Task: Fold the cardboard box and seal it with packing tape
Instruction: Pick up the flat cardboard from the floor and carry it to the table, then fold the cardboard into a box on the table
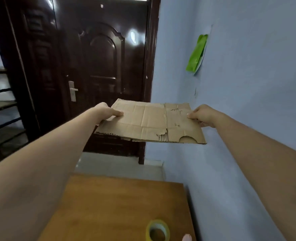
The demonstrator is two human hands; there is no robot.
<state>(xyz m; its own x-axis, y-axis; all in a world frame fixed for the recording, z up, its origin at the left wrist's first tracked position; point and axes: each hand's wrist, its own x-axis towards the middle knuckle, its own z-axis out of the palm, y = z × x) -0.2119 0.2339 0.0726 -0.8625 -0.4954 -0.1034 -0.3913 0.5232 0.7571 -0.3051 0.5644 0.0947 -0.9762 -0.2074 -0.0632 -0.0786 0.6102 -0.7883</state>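
The flattened cardboard box (149, 121) hangs between the left hand (107, 112) and right hand (203, 115), above the table (109, 206) (tape roll (157, 230) on its near edge), door (91, 66) behind.

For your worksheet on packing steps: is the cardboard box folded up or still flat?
Flat: the cardboard box is one unfolded sheet held between left hand and right hand.

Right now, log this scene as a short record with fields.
box: flattened cardboard box, held level in the air, not yet folded
left hand: grips the box's left edge
right hand: grips the box's right edge
tape: packing tape roll lying on the wooden table, untouched
backdrop: dark door, blue wall
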